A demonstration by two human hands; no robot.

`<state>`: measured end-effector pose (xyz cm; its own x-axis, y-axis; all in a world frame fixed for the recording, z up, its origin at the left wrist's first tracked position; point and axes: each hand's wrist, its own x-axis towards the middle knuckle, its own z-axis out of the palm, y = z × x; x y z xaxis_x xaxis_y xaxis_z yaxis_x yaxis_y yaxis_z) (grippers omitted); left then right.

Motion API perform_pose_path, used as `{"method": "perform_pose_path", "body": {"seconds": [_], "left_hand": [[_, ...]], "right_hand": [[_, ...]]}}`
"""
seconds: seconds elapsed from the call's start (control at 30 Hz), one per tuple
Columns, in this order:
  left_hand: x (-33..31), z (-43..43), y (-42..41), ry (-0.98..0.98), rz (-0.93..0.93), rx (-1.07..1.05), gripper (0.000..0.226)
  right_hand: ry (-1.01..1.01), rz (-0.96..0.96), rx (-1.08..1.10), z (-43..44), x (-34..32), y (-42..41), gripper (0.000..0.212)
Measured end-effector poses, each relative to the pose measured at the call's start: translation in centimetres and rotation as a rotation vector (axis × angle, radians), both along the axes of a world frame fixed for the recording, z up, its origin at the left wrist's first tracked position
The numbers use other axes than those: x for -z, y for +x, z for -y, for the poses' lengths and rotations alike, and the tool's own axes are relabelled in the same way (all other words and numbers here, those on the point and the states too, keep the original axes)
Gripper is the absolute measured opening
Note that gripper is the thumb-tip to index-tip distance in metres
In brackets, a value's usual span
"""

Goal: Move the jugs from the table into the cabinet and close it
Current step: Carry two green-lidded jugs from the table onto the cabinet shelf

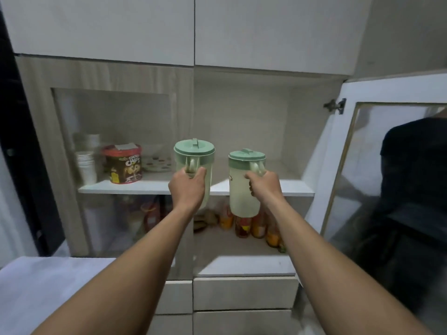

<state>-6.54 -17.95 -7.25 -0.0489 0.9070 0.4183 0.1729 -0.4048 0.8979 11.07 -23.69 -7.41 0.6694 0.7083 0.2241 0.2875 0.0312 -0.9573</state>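
I hold two pale jugs with green lids up in front of the open cabinet. My left hand (187, 187) grips the handle of the left jug (194, 153). In my right hand (264, 187) is the handle of the right jug (242, 189), which hangs a little lower. Both jugs are in the air just before the front edge of the white upper shelf (297, 188). The cabinet's right glass door (338, 151) stands swung wide open to the right. Its left glass door (113, 112) is closed.
Behind the left glass sit stacked white cups (85, 165), a brown chocolate tub (123, 165) and a dotted plate (157, 163). Several bottles (251, 226) stand on the lower shelf. Drawers (244, 293) lie below. A grey table corner (48, 286) is at bottom left.
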Motion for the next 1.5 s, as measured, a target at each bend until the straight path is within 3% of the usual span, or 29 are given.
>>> {"method": "perform_pose_path", "body": {"seconds": [0.13,0.53,1.1,1.33,1.5], "left_hand": [[-0.3,0.2,4.7,-0.02,0.011,0.091,0.029],[-0.9,-8.2,16.5,-0.038,0.053,0.248,0.03],[1.4,-27.4,34.7,-0.095,0.074,0.214,0.029],[4.1,-36.0,43.5,-0.123,-0.046,0.203,0.033],[6.3,-40.5,48.5,-0.126,0.012,0.197,0.04]], "right_hand": [[0.044,-0.056,0.051,1.3,-0.7,4.3,0.024],[0.045,-0.046,0.252,-4.4,-1.5,14.5,0.01],[0.079,-0.03,0.382,-23.2,1.3,31.4,0.013],[0.034,-0.021,0.342,-32.7,3.3,40.5,0.024],[0.049,-0.004,0.316,-38.3,5.4,45.7,0.027]]}}
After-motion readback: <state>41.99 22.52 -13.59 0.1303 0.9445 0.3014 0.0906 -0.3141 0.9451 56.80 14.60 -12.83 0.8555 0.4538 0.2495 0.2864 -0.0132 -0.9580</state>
